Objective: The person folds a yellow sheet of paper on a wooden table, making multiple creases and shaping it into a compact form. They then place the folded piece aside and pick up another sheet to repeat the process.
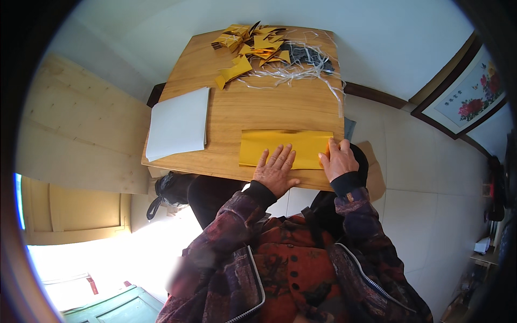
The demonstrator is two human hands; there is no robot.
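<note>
A long strip of gold paper point(296, 142) lies along the near right edge of the wooden table. My left hand point(276, 169) rests flat on its near side, fingers spread, holding nothing. At the strip's right end my right hand point(340, 160) is closed, with thumb and fingers pinching the paper's end. An orange-toned bit of the paper shows beside that thumb; whether it is a fold I cannot tell.
The wooden table point(231, 113) carries a stack of white sheets point(177, 124) at left. Toward the back are folded gold paper pieces point(264, 46), tangled clear plastic strips point(301, 72) and a dark grey bundle point(309, 55). A black bag point(171, 185) hangs below the left near corner.
</note>
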